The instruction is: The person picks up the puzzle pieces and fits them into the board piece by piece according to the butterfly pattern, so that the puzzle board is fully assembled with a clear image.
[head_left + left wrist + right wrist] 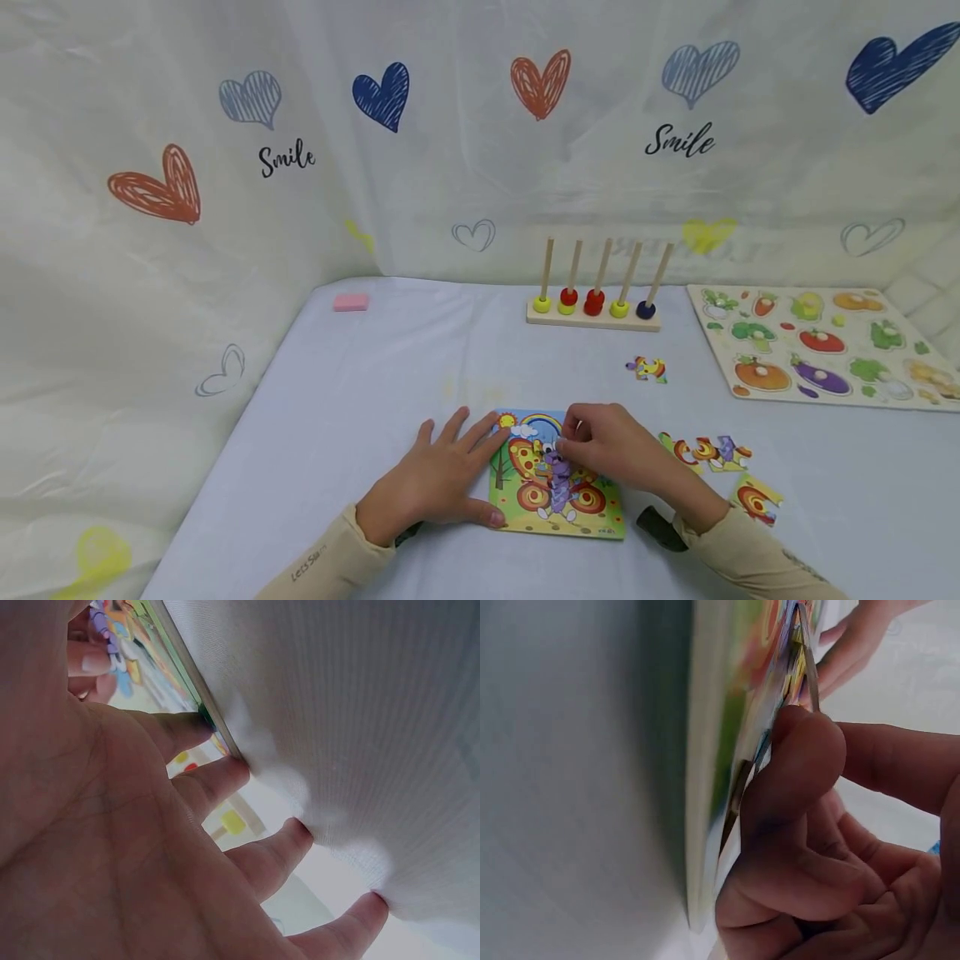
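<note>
A square picture puzzle board (pixel 510 518) with a butterfly, rainbow and sun lies on the white table. My left hand (pixel 438 479) is spread with straight fingers along its left side, thumb and index fingertips at the board; the left wrist view shows the other fingertips (pixel 377 900) on the tablecloth. Over the upper right of the picture, my right hand (pixel 618 446) pinches a puzzle piece (pixel 810 671) between thumb and index finger. The piece stands tilted up from the board in the right wrist view, and its picture is mostly hidden.
Loose puzzle pieces (pixel 757 498) lie to the board's right, with another piece (pixel 647 368) farther back. A peg stacker (pixel 592 318) with coloured beads stands at the back. A vegetable puzzle board (pixel 825 342) lies far right, a pink block (pixel 351 302) back left.
</note>
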Demonstrator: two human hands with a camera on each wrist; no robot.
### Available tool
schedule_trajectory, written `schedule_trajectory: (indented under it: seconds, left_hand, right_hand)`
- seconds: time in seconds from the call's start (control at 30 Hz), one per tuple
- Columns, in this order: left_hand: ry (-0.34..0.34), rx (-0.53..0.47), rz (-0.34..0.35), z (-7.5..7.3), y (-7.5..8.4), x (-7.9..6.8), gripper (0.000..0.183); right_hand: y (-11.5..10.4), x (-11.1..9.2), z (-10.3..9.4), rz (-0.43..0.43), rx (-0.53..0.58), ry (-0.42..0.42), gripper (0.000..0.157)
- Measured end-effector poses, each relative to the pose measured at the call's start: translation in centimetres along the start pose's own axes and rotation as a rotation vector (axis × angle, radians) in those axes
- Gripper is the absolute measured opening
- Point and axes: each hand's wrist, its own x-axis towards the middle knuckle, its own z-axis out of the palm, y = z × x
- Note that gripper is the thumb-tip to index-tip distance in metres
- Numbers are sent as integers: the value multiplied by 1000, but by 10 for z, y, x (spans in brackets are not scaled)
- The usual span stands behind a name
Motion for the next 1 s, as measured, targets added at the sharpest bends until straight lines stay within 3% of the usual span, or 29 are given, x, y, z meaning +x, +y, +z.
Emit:
schedule_trajectory:
  seconds: [0.4, 0.67, 0.83, 1.0]
  left_hand:
    - [4, 6, 5, 1, -1, 0, 108]
    - [5, 10, 5, 2, -2, 0, 108]
    - [8, 23, 6, 2, -2, -1, 107]
    - [5, 13, 4, 2, -2, 0, 107]
  right_hand:
    - [-9, 2, 6, 57, -33, 1, 21]
    - [-13, 6, 11, 139, -50, -5, 25]
    - [-17, 10, 13, 178, -68, -34, 28]
    - [-17, 8, 6, 177, -13, -88, 26]
